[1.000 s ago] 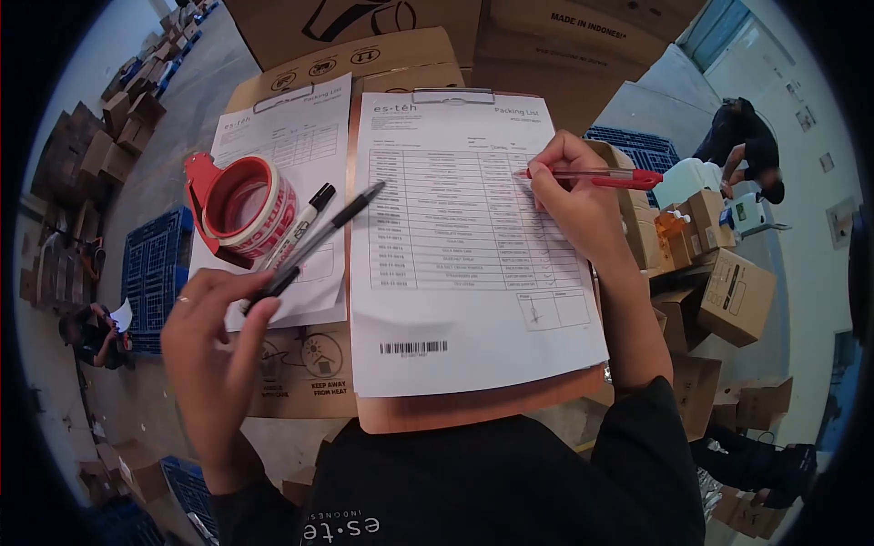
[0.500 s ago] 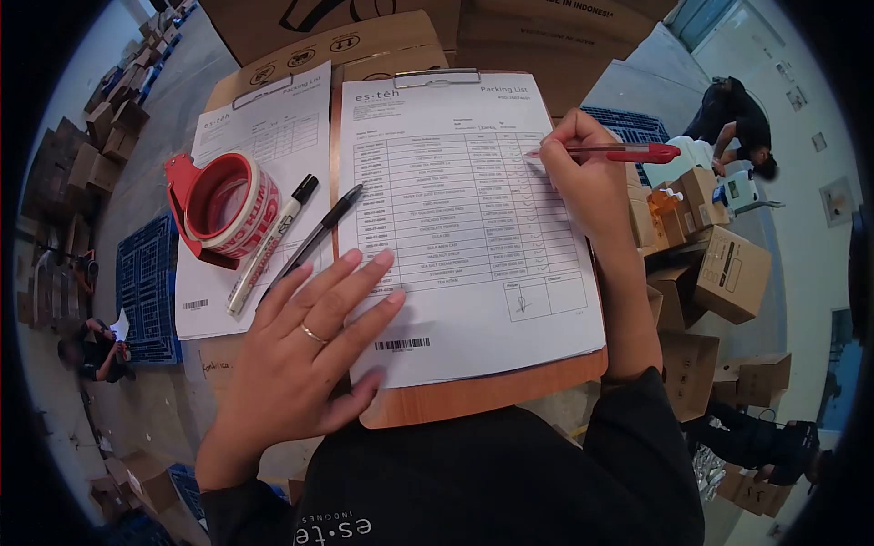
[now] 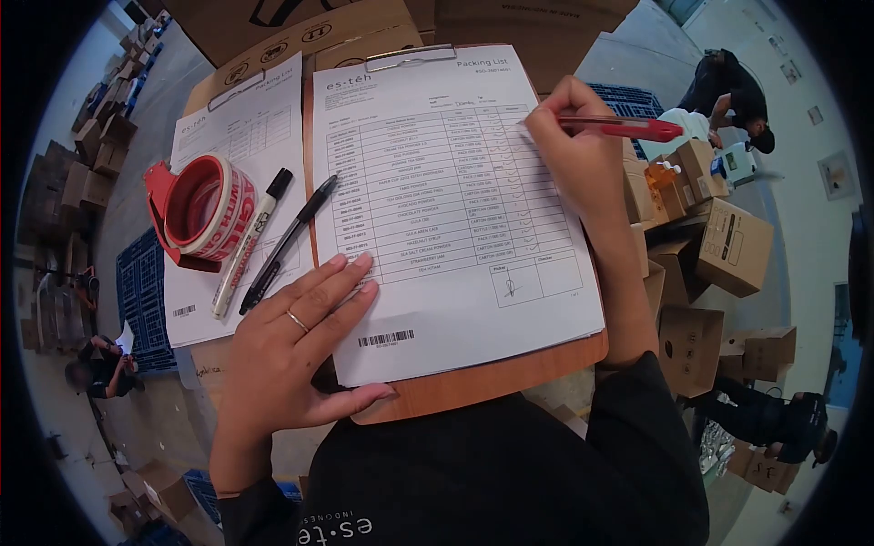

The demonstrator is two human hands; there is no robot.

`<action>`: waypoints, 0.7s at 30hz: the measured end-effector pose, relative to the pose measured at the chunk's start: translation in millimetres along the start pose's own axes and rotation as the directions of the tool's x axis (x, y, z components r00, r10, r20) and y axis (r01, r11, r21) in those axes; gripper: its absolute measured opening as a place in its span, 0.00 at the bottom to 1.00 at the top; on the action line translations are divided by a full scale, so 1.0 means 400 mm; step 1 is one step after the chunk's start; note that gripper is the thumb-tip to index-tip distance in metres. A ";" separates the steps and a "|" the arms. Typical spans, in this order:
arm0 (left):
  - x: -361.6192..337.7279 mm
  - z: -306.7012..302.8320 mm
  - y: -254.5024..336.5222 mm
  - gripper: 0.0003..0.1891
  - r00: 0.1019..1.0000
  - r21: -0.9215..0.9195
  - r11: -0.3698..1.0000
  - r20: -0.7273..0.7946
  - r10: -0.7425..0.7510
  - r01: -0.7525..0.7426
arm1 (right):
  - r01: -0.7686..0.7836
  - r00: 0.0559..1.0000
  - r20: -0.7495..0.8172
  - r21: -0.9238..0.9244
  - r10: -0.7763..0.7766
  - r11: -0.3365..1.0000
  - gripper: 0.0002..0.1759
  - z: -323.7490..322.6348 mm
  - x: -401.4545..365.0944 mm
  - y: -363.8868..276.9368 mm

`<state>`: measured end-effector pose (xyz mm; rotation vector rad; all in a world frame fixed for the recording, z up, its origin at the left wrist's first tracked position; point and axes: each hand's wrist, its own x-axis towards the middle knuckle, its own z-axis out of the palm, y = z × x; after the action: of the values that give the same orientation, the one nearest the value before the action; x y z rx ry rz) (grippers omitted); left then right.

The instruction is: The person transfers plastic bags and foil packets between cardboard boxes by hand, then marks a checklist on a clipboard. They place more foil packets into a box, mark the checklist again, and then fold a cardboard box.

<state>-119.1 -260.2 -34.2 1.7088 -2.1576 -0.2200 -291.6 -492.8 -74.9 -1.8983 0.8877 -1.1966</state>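
Note:
A printed packing list (image 3: 455,337) lies clipped to a wooden clipboard (image 3: 482,389) in front of me. My right hand (image 3: 575,150) grips a red pen (image 3: 628,126), its tip near the upper right of the table of items, where several tick marks stand in a column. My left hand (image 3: 305,341) rests spread across the lower left edge of the sheet, a ring on one finger. Beside it lie a black pen (image 3: 289,244) and a white marker (image 3: 250,246) with a black cap. A red tape dispenser (image 3: 196,214) sits on another packing list (image 3: 205,291).
Cardboard boxes (image 3: 510,41) stand behind the clipboard, with more boxes (image 3: 736,247) at the right. Blue pallets (image 3: 146,296) lie on the floor at the left. A person (image 3: 728,100) bends over at the upper right; others are at the lower right and left.
The clipboard and papers have shifted slightly left and up in view. My right hand with the red pen has moved a little up, and my left hand slightly left.

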 end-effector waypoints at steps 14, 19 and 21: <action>-0.008 0.009 -0.007 0.37 1.000 -0.010 1.000 -0.019 -0.011 0.011 | -0.064 0.976 0.215 0.083 0.044 0.994 0.06 -0.001 -0.008 -0.020; -0.001 0.001 0.000 0.35 1.000 0.010 1.000 -0.027 0.001 -0.001 | -0.169 0.962 0.236 0.109 0.140 0.980 0.07 0.000 -0.010 -0.033; -0.002 0.001 0.000 0.35 1.000 0.012 1.000 -0.028 0.000 0.001 | -0.155 0.963 0.235 0.086 0.132 0.984 0.07 0.005 -0.010 -0.033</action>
<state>-118.9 -259.3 -34.6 1.7088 -2.1425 -0.1832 -288.9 -482.3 -66.4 -1.8114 0.8070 -0.8990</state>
